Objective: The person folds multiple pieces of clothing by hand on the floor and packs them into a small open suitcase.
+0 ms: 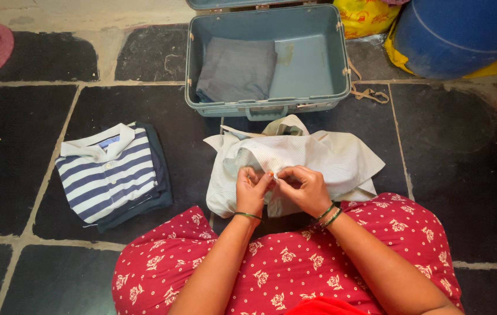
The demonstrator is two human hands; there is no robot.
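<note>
Red floral lap at 6 o'clock. Left hand (252, 189) and right hand (304, 186) at centre, each grip pinching front of pale striped shirt (330, 157) on floor. Folded navy-striped polo (111, 172) at 9 o'clock. Open grey-blue suitcase (309, 64) at 12 o'clock, folded grey cloth (236, 70) inside.

Single head view, steep downward over lap, near hands (open suitcase (266, 58) at top edge)
</note>
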